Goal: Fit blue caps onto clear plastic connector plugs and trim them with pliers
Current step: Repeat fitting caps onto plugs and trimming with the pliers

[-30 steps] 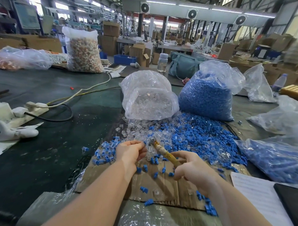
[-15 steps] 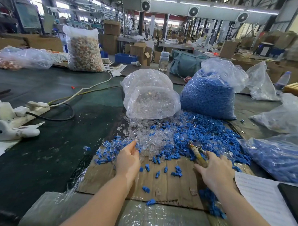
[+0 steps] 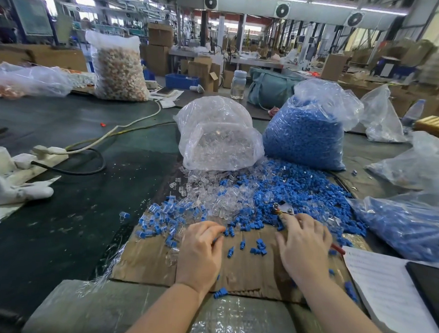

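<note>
A: Hands?
B: I see both over the cardboard sheet (image 3: 145,261). Left hand (image 3: 200,250) palm down, fingers curled at a blue cap (image 3: 226,232); can't tell if it grips. Right hand (image 3: 302,246) lies flat over the pliers (image 3: 283,209), fingers fairly straight.
A: Parts?
B: Blue caps (image 3: 312,192) and clear plugs (image 3: 212,188) piled at the sheet's far edge; bags behind.
</note>
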Action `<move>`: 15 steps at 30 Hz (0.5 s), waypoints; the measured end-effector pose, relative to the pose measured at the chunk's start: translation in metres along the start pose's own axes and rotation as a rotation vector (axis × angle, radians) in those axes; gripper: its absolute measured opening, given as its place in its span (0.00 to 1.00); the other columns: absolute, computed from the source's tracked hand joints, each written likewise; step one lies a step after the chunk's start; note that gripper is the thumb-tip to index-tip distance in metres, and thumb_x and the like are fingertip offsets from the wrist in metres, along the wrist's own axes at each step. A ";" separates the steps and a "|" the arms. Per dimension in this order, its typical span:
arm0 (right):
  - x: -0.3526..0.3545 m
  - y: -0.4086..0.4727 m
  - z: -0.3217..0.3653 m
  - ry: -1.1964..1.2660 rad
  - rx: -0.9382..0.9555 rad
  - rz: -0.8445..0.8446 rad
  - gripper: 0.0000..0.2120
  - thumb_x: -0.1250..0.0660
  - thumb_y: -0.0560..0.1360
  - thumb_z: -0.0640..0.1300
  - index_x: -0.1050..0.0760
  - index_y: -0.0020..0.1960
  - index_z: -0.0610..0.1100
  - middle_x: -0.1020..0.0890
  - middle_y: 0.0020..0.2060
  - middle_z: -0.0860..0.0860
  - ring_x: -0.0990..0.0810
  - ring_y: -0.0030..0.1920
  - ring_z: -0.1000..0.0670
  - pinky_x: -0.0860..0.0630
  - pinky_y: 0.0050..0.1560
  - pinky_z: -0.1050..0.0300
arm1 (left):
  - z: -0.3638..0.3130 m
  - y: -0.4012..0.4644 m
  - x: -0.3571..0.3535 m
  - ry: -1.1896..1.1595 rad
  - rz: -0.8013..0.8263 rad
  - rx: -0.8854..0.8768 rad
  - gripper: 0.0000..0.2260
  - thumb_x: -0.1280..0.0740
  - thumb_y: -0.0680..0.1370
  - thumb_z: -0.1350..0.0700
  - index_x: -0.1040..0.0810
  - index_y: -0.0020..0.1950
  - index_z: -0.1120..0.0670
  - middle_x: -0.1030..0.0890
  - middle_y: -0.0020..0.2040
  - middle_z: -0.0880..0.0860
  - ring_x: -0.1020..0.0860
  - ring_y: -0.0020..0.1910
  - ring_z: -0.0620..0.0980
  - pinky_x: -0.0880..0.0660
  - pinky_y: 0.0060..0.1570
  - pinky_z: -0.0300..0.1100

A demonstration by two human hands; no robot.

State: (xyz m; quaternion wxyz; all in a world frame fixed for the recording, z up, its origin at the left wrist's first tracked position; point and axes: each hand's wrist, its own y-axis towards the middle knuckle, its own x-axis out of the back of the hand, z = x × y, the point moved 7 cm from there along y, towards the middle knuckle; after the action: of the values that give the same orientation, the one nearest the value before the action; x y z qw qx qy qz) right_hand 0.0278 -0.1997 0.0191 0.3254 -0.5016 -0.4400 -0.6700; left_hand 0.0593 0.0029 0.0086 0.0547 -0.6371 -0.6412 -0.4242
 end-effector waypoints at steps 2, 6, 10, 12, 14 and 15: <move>0.000 -0.003 0.016 0.086 0.080 -0.002 0.15 0.42 0.79 0.51 0.31 0.65 0.54 0.29 0.64 0.54 0.34 0.65 0.51 0.43 0.68 0.51 | 0.000 -0.001 0.001 0.007 -0.007 -0.010 0.07 0.30 0.74 0.59 0.18 0.51 0.53 0.22 0.47 0.44 0.31 0.51 0.41 0.38 0.57 0.33; -0.004 -0.008 0.034 0.117 0.153 0.033 0.17 0.43 0.75 0.38 0.27 0.58 0.54 0.27 0.56 0.56 0.34 0.62 0.52 0.41 0.59 0.52 | -0.005 -0.004 0.002 -0.004 0.022 -0.050 0.01 0.29 0.72 0.55 0.18 0.43 0.52 0.26 0.39 0.42 0.31 0.42 0.42 0.33 0.52 0.41; -0.004 -0.011 0.035 0.117 0.133 0.023 0.17 0.42 0.72 0.38 0.26 0.57 0.53 0.27 0.52 0.56 0.32 0.60 0.53 0.40 0.57 0.53 | -0.014 -0.010 -0.006 0.019 0.169 -0.177 0.14 0.35 0.71 0.39 0.20 0.41 0.48 0.25 0.36 0.42 0.30 0.40 0.42 0.41 0.50 0.38; -0.004 -0.011 0.034 0.125 0.119 0.023 0.17 0.41 0.73 0.39 0.25 0.56 0.54 0.27 0.52 0.57 0.32 0.58 0.53 0.40 0.56 0.54 | -0.018 -0.013 -0.011 0.049 0.247 -0.230 0.22 0.40 0.68 0.31 0.21 0.42 0.47 0.23 0.37 0.42 0.31 0.40 0.41 0.43 0.51 0.37; -0.005 -0.012 0.034 0.133 0.113 0.028 0.16 0.41 0.73 0.39 0.25 0.56 0.54 0.26 0.52 0.57 0.32 0.59 0.53 0.41 0.56 0.54 | -0.022 -0.016 -0.015 0.049 0.302 -0.277 0.23 0.40 0.66 0.30 0.21 0.42 0.47 0.22 0.37 0.42 0.31 0.39 0.40 0.43 0.51 0.38; -0.005 -0.012 0.034 0.133 0.112 0.032 0.16 0.41 0.73 0.40 0.25 0.56 0.55 0.26 0.52 0.57 0.32 0.59 0.53 0.41 0.56 0.53 | -0.023 -0.017 -0.017 0.047 0.319 -0.298 0.22 0.39 0.66 0.31 0.21 0.41 0.47 0.22 0.36 0.42 0.31 0.39 0.40 0.43 0.51 0.39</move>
State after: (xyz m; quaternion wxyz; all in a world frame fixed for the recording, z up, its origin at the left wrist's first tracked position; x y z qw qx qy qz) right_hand 0.0314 -0.1638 0.0148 0.3923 -0.4439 -0.4460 -0.6709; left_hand 0.0366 -0.0214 0.0049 0.0412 -0.7215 -0.4611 -0.5150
